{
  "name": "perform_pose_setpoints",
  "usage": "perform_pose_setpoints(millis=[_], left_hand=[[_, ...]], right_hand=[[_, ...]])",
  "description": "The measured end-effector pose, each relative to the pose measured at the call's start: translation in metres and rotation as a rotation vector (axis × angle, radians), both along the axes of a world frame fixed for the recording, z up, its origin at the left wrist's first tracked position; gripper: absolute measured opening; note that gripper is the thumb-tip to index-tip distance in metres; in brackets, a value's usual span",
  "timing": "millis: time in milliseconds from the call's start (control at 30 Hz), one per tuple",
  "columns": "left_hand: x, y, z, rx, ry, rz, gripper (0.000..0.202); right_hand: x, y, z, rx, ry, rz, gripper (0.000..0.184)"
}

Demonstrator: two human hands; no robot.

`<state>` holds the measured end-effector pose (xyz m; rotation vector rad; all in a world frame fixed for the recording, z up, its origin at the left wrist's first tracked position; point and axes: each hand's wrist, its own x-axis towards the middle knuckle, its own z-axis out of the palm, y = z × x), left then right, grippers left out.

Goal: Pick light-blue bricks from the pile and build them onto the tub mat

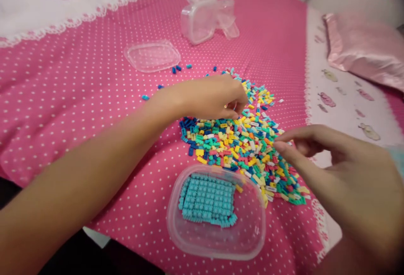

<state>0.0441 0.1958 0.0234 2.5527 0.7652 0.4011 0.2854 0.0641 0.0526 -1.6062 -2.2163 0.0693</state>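
A spread-out pile of small toy building bricks (221,136) in yellow, green, blue, white, red and orange lies on the bed. My left hand (219,96) reaches over the pile's far left part, its fingers curled down towards the thumb; the fingertips are partly hidden, so anything in them does not show. At the pile's right side my right hand (341,174) has thumb and index finger pressed together in a pinch; what lies between them is too small to make out. In front, a clear plastic container (217,241) holds a flat block of joined light-blue bricks (208,197).
A clear lid (153,56) lies beyond my left forearm. Farther back, more clear plastic containers (202,18) are heaped together. Several loose blue bricks (176,68) are scattered near the lid. A pink satin pillow (366,47) rests at the right on the polka-dot bedspread (94,64).
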Motion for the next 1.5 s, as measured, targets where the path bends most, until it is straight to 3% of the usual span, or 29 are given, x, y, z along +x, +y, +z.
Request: perform_pose_setpoints(millis=[167,400,467,567,667,767,933,1300,1500], left_hand=[[0.003,0.001,-0.010,0.066,-0.044,0.056,0.012],[-0.001,0.004,-0.008,0.086,0.008,0.068,0.013],[-0.002,0.006,-0.008,0.112,0.049,0.073,0.016],[-0.002,0.006,-0.007,0.161,0.148,0.108,0.018],[-0.002,0.004,-0.006,0.191,0.236,0.151,0.019],[-0.001,0.002,-0.007,0.234,0.259,0.169,0.018],[0.003,0.000,-0.008,0.309,0.248,0.191,0.017],[0.029,0.007,-0.033,0.426,0.205,0.216,0.026],[0.038,0.011,-0.035,0.424,0.182,0.195,0.023]], right_hand=[[-0.036,-0.012,-0.002,-0.035,0.035,0.221,0.032],[-0.075,-0.039,-0.029,-0.075,0.019,0.261,0.081],[-0.073,-0.034,-0.026,-0.095,0.036,0.277,0.076],[-0.052,-0.012,-0.019,-0.065,0.135,0.246,0.049],[-0.022,0.015,-0.023,0.019,0.292,0.047,0.026],[0.002,0.038,-0.043,0.067,0.400,-0.149,0.019],[0.004,0.054,-0.070,0.087,0.348,-0.148,0.024],[-0.029,0.060,-0.092,0.042,0.183,-0.035,0.050],[-0.035,0.066,-0.094,0.075,0.194,-0.066,0.070]])
